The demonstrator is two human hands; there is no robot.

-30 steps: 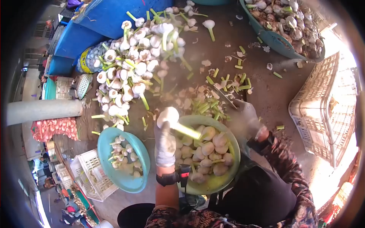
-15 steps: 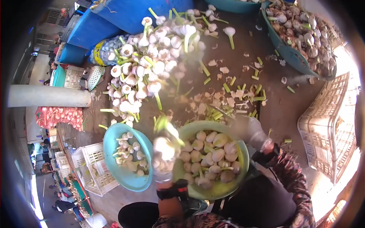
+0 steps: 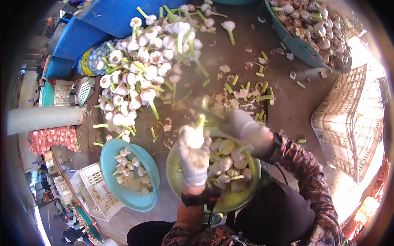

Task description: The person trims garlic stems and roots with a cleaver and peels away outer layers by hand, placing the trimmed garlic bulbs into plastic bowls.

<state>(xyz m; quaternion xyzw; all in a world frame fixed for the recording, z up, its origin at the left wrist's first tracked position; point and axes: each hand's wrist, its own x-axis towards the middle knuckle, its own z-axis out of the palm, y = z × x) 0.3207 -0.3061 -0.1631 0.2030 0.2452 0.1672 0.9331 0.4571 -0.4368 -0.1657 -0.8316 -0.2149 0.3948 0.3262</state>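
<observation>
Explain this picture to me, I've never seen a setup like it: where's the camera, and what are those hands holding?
There's no machine: these are a person's own hands in pale gloves, seen from a camera worn on their head, looking down. The left hand holds a white garlic bulb with a short green stem. The right hand, blurred, seems to grip a dark blade. Below them, a round yellow-green basin holds more bulbs. On the brown floor lie a big heap of stemmed white garlic and scattered green stem pieces. An oval turquoise basin holds smaller bulbs.

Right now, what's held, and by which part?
Left hand: garlic, by its bulb. Right hand: knife, blurred; can't tell exactly where it's gripped.
</observation>
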